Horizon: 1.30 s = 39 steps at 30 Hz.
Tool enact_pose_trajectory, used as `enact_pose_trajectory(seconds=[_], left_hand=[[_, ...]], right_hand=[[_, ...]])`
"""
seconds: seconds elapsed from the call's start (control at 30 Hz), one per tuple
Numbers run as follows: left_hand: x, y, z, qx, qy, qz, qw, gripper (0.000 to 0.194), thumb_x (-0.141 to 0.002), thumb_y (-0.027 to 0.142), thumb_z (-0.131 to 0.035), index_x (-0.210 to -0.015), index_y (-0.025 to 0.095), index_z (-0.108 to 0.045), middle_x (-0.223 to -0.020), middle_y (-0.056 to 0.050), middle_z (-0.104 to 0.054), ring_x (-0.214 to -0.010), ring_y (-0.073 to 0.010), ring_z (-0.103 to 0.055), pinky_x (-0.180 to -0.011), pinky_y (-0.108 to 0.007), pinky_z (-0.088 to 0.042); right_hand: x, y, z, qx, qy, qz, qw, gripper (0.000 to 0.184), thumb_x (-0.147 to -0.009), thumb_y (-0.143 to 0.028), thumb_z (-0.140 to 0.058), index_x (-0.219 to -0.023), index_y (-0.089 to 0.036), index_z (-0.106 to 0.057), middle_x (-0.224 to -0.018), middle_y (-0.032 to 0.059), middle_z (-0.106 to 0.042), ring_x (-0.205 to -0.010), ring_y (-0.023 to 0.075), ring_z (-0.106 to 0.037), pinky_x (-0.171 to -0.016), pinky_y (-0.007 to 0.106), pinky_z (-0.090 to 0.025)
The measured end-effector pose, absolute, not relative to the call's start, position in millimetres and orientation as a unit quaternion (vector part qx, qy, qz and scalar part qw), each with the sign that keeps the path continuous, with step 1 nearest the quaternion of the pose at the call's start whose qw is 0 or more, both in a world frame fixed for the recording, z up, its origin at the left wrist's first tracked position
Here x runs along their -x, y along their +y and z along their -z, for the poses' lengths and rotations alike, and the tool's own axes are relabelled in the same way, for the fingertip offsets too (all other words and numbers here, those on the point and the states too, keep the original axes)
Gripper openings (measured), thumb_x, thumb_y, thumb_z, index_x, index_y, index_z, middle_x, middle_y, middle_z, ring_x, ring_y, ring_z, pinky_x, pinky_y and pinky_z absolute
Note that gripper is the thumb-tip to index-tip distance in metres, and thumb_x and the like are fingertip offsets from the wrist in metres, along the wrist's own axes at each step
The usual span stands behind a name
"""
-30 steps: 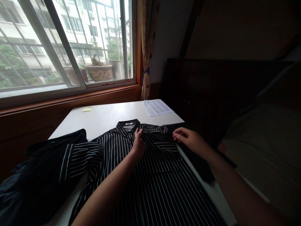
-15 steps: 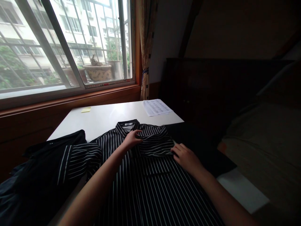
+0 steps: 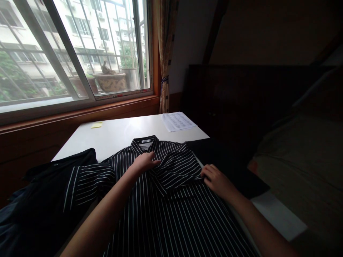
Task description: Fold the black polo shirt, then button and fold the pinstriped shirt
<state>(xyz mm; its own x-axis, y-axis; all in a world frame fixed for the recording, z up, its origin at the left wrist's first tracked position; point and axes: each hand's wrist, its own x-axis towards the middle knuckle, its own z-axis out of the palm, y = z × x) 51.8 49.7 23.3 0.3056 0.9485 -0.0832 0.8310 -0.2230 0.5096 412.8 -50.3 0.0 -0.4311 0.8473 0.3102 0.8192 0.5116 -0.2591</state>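
Note:
A black shirt with white stripes (image 3: 171, 214) lies front up, its collar (image 3: 146, 142) towards the window. The sleeve on the right (image 3: 179, 167) is folded inward across the chest, its cuff end pointing to the middle. Just below the collar, my left hand (image 3: 144, 161) rests over the shirt front, thumb apart from the fingers, with nothing visible in it. At the shirt's right side, my right hand (image 3: 217, 181) has its curled fingers closed on the fabric by the folded sleeve. The other striped sleeve (image 3: 89, 184) stretches out to the left.
Dark clothing (image 3: 61, 185) is heaped on the left, and more dark cloth (image 3: 227, 164) lies at the right. A white table (image 3: 125, 128) bears a yellow sticky note (image 3: 97, 125) and printed sheets (image 3: 179, 121). A barred window and a tied curtain (image 3: 164, 64) stand behind.
The sleeve between my hands has swung down and inward, now slanting over the chest. My left hand has moved slightly left and off the sleeve; my right hand has shifted slightly right.

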Motion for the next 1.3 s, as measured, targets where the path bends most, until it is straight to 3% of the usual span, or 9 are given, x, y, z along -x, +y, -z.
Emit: enact_pose_trajectory(seconds=[0.17, 0.3, 0.43, 0.57, 0.7, 0.83, 0.97, 1.1, 1.3], left_hand=[[-63, 42, -20, -0.794, 0.553, -0.098, 0.233, 0.047, -0.073, 0.033, -0.077, -0.118, 0.024, -0.065, -0.097, -0.006, -0.073, -0.091, -0.0247, -0.069, -0.077, -0.028, -0.050], [-58, 44, -21, -0.796, 0.556, -0.083, 0.227, 0.036, -0.079, 0.024, -0.068, -0.116, 0.025, -0.067, -0.092, -0.003, -0.073, -0.084, -0.0206, -0.070, -0.074, -0.025, -0.051], [-50, 42, -26, -0.787, 0.588, -0.076, 0.169, 0.027, -0.083, 0.020, -0.061, -0.108, 0.026, -0.069, -0.099, -0.007, -0.072, -0.091, -0.0255, -0.069, -0.081, -0.033, -0.051], [-57, 34, -28, -0.787, 0.600, -0.089, 0.110, 0.025, -0.090, 0.023, -0.053, -0.112, 0.025, -0.066, -0.114, -0.011, -0.066, -0.104, -0.0293, -0.064, -0.087, -0.039, -0.050], [-75, 27, -23, -0.805, 0.578, -0.098, 0.095, 0.035, -0.087, 0.040, -0.063, -0.120, 0.027, -0.061, -0.120, -0.010, -0.062, -0.113, -0.0302, -0.056, -0.089, -0.038, -0.049], [-89, 24, -14, -0.807, 0.574, -0.110, 0.086, 0.031, -0.085, 0.032, -0.065, -0.115, 0.025, -0.061, -0.120, -0.010, -0.061, -0.116, -0.0294, -0.053, -0.093, -0.038, -0.047], [-88, 28, -7, -0.797, 0.583, -0.123, 0.097, 0.020, -0.088, 0.017, -0.053, -0.103, 0.023, -0.065, -0.110, -0.009, -0.064, -0.108, -0.0247, -0.058, -0.092, -0.034, -0.046], [-76, 37, -7, -0.783, 0.592, -0.141, 0.130, 0.019, -0.085, 0.014, -0.054, -0.097, 0.020, -0.067, -0.104, -0.008, -0.067, -0.099, -0.0228, -0.063, -0.087, -0.031, -0.046], [-60, 50, -15, -0.760, 0.589, -0.179, 0.208, 0.028, -0.085, 0.015, -0.056, -0.111, 0.019, -0.065, -0.102, -0.006, -0.070, -0.093, -0.0189, -0.065, -0.080, -0.026, -0.047]], right_hand=[[-413, -51, 0, 0.493, -0.843, -0.044, 0.208, 0.027, -0.077, 0.000, -0.048, -0.088, -0.024, -0.056, -0.096, 0.0055, -0.062, -0.094, 0.0253, -0.057, -0.086, 0.042, -0.049], [-414, -53, 1, 0.493, -0.843, -0.049, 0.209, 0.027, -0.078, -0.001, -0.048, -0.089, -0.024, -0.057, -0.095, 0.0053, -0.062, -0.095, 0.0254, -0.058, -0.087, 0.042, -0.049], [-413, -54, -2, 0.490, -0.845, -0.051, 0.205, 0.026, -0.079, -0.003, -0.049, -0.092, -0.024, -0.058, -0.096, 0.0049, -0.064, -0.097, 0.0255, -0.058, -0.088, 0.043, -0.050], [-407, -55, -10, 0.497, -0.841, -0.042, 0.210, 0.022, -0.082, -0.007, -0.053, -0.094, -0.024, -0.061, -0.100, 0.0050, -0.066, -0.101, 0.0256, -0.059, -0.093, 0.044, -0.050], [-394, -52, -11, 0.489, -0.841, -0.054, 0.223, 0.021, -0.090, -0.017, -0.055, -0.106, -0.024, -0.065, -0.111, 0.0057, -0.069, -0.108, 0.0249, -0.061, -0.098, 0.044, -0.050], [-380, -48, 0, 0.478, -0.847, -0.058, 0.225, 0.028, -0.095, -0.027, -0.054, -0.120, -0.023, -0.066, -0.127, 0.0077, -0.066, -0.122, 0.0263, -0.058, -0.108, 0.048, -0.046], [-374, -47, 14, 0.460, -0.861, -0.073, 0.204, 0.037, -0.096, -0.029, -0.054, -0.132, -0.023, -0.061, -0.141, 0.0074, -0.059, -0.135, 0.0268, -0.049, -0.115, 0.050, -0.040], [-376, -47, 20, 0.459, -0.862, -0.086, 0.196, 0.037, -0.096, -0.030, -0.055, -0.132, -0.024, -0.062, -0.145, 0.0067, -0.055, -0.138, 0.0274, -0.046, -0.115, 0.051, -0.039], [-378, -46, 16, 0.456, -0.864, -0.097, 0.191, 0.035, -0.097, -0.031, -0.055, -0.130, -0.024, -0.064, -0.144, 0.0072, -0.056, -0.137, 0.0275, -0.047, -0.115, 0.051, -0.039]])
